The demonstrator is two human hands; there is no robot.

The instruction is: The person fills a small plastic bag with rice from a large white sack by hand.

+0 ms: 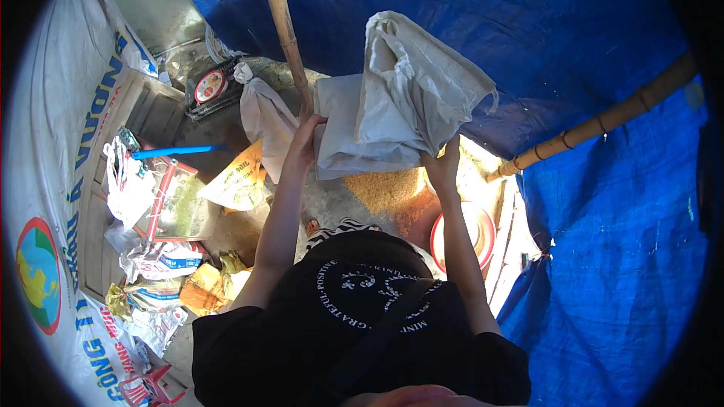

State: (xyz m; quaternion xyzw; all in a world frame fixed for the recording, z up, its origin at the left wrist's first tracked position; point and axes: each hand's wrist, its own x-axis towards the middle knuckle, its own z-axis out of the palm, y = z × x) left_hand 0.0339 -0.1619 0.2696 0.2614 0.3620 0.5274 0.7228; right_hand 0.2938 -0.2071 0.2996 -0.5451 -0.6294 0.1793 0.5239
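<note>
A folded whitish woven sack (415,105) is held up in front of me between both hands. Its upper part is crumpled and flops over to the right. My left hand (304,139) grips the sack's left edge, thumb on top, close to an upright bamboo pole (280,15). At the lower right corner, my right hand (443,169) is closed on the bunched cloth; some of its fingers are hidden. Below the sack, a heap of golden grain (385,190) lies on the floor, and a red-rimmed basin (437,241) stands under my right forearm.
Blue tarpaulin (603,256) walls the right side, with a slanting bamboo pole (603,124) across it. On the left are a tied pale sack (264,109), a yellow printed bag (241,177), a black crate (192,105), a blue stick-like thing (173,151) and several bags.
</note>
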